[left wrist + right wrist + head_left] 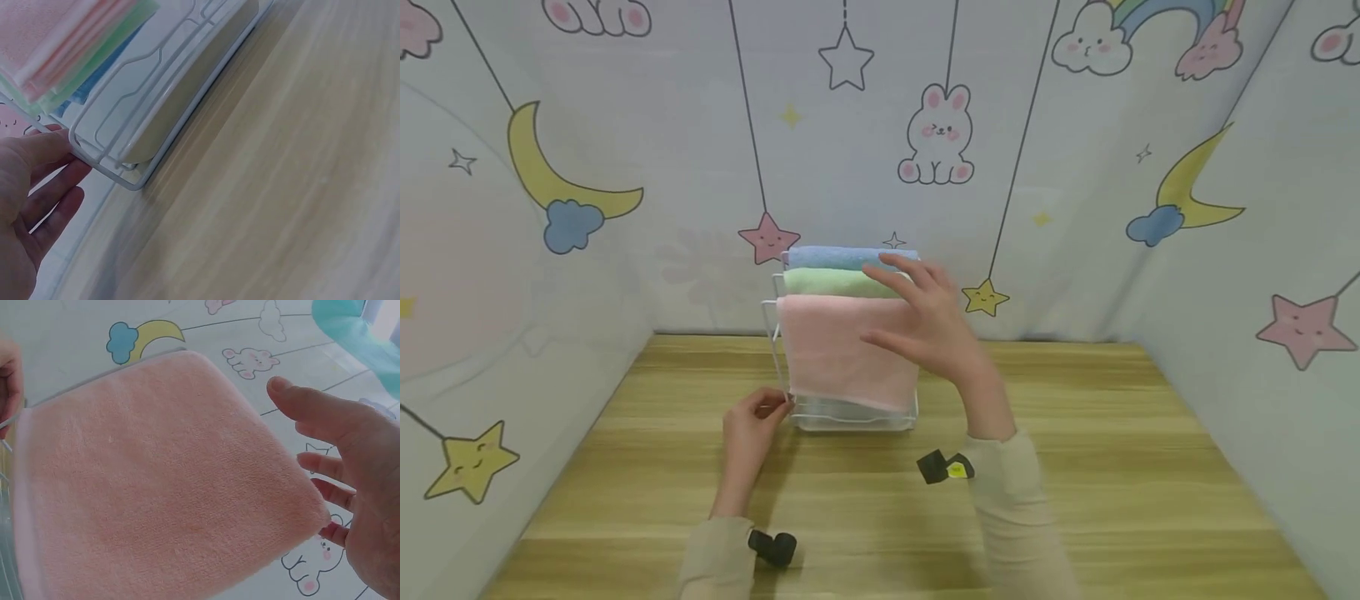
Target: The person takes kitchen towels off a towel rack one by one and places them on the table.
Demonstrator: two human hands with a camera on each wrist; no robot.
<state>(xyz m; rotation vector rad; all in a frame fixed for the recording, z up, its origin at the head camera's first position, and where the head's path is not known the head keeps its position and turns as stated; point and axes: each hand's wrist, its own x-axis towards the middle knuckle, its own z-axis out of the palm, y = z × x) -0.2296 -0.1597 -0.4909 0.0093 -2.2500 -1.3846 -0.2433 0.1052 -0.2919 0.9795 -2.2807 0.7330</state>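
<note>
A white wire rack (771, 333) stands on the table with three towels over its bars: a pink towel (850, 350) in front, a green towel (820, 283) behind it, a blue towel (827, 257) at the back. At the rack's lower left corner, my left hand (747, 433) pinches the wire between thumb and fingers, as the left wrist view confirms. My right hand (934, 329) hovers at the towels' upper right, fingers spread and holding nothing. In the right wrist view its fingers lie beside the pink towel's edge; whether they touch it I cannot tell.
A shallow white tray (853, 425) sits in the rack's base. The wood-grain table (1112, 467) runs back to white cloth walls (850, 150) printed with moons, stars and rabbits. Small black cameras (772, 548) are worn at both cuffs.
</note>
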